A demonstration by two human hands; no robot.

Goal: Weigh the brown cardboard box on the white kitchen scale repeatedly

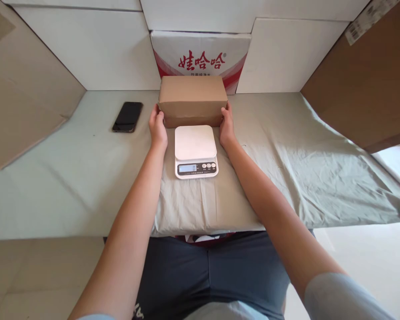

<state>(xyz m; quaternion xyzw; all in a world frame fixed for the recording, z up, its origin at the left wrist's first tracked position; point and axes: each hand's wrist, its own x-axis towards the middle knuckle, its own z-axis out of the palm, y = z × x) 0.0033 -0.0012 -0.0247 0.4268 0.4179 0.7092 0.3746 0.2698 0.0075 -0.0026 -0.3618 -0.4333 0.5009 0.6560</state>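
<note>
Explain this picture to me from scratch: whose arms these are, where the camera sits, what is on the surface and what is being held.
There is no machine here. The two bare arms belong to a seated person who wears the camera on the head, so the single picture looks forward and down over their own lap.

The left hand and the right hand press against the two ends of a closed brown cardboard box, which sits on the grey-green cloth that covers the surface. Whether the box is lifted at all cannot be told.

Just in front of the box, between the wrists, stands a small white kitchen scale; its platform is bare and the display reads 0. A black phone lies off to the left. Behind, a white carton with red lettering and cardboard sheets wall the space in.
</note>
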